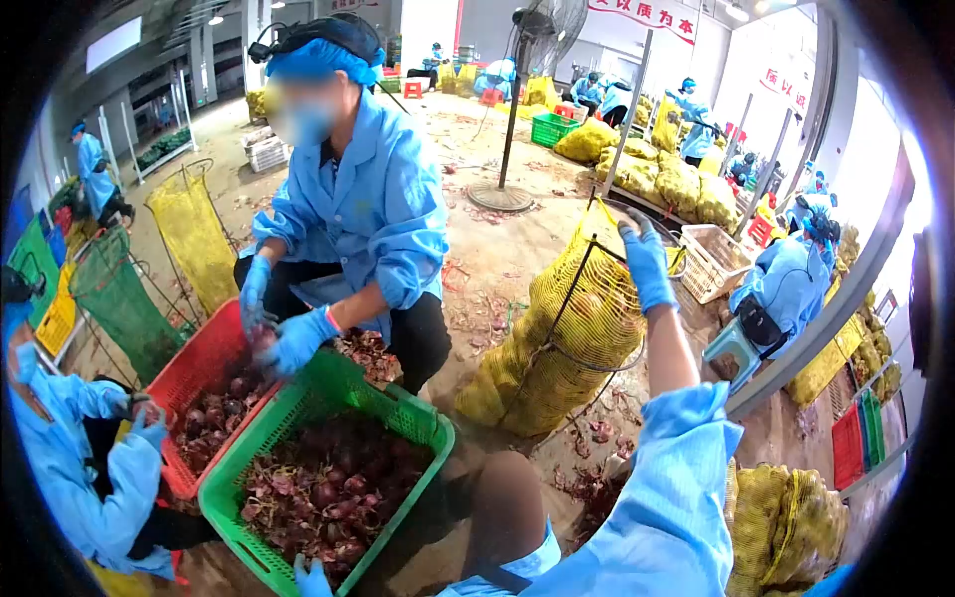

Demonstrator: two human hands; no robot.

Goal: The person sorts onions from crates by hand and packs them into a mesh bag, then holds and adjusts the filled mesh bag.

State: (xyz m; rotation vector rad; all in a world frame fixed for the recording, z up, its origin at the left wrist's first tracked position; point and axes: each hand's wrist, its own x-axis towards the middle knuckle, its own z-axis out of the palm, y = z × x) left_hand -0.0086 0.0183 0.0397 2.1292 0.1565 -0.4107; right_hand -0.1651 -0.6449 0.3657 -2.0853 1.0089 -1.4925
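My right hand (647, 264), in a blue glove with dirty fingertips, is raised beside the top of a yellow mesh bag (557, 333). Its fingers stretch upward, apart, with nothing visible in them. The bag bulges with onions and hangs on a dark metal frame (577, 298). At the bottom edge, my left hand (311, 577) is only partly visible, its gloved fingers apart at the near rim of a green crate (423, 488). Red onions (343, 488) and loose skins fill much of that crate.
A co-worker (368, 199) crouches opposite, hands over a red crate (189, 388) of onions. Another person (90, 468) works at left. Full yellow bags (786, 527) stand at lower right; a white basket (711, 261) lies behind the frame. A fan (502, 194) stands farther back.
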